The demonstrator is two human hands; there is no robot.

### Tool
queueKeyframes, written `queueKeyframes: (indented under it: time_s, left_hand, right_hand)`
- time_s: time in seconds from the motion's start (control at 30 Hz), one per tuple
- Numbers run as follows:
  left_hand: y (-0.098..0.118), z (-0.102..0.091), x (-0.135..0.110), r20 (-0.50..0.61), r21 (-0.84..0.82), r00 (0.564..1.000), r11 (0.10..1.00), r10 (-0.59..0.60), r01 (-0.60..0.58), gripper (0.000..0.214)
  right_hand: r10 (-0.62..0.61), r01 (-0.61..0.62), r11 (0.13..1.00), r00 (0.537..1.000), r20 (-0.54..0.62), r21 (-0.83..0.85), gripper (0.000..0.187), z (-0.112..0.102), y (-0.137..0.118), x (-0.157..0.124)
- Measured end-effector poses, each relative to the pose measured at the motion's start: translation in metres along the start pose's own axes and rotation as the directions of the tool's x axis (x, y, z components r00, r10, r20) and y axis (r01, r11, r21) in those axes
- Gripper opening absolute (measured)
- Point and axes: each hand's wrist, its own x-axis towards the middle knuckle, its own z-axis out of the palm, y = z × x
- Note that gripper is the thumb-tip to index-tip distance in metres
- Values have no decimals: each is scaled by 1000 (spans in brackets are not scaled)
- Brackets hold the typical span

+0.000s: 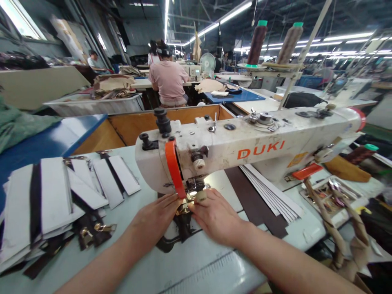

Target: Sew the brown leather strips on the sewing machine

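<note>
A white sewing machine [245, 151] marked DUKI stands across the grey table [190, 265]. Under its needle lies a dark strap piece with a gold metal buckle [183, 208]. My left hand [156, 218] and my right hand [216, 216] both pinch this piece from either side, fingertips close to the presser foot [196, 190]. An orange guard [174, 169] hangs just above my left fingers. Most of the strap is hidden under my hands.
A heap of white and dark strap pieces with gold buckles [55, 204] lies at the left. Stacked dark and white strips [269, 196] lie behind the machine. A tray of small tools [333, 196] sits right. Thread cones [257, 41] stand above. A person in pink [168, 79] sits ahead.
</note>
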Motion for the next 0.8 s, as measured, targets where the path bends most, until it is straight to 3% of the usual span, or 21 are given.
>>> queueKeyframes:
  time_s: [0.23, 0.4, 0.5, 0.57, 0.7, 0.8]
  left_hand:
    - [9, -8, 3, 8, 23, 998, 998, -57, 57, 38]
    - [61, -26, -47, 14, 55, 997, 996, -76, 75, 40]
    - [95, -35, -81, 58, 11, 993, 994, -105, 105, 54]
    - [105, -44, -88, 93, -30, 987, 990, -132, 135, 62]
    - [96, -75, -55, 269, -91, 951, 979, -151, 181, 65]
    - [84, -96, -10, 511, -129, 854, 973, -98, 189, 58]
  right_hand:
    - [-35, 37, 999, 993, -112, 23, 16, -1, -1, -7]
    - [-85, 95, 994, 981, -177, 49, 18, -4, -4, -13]
    - [-117, 131, 989, 977, -176, 69, 20, -5, -5, -14]
    - [-131, 145, 986, 977, -169, 77, 21, -8, -8, -16]
    - [-144, 159, 983, 978, -153, 87, 21, -19, -23, -28]
    - [-132, 147, 984, 981, -141, 99, 21, -29, -39, -45]
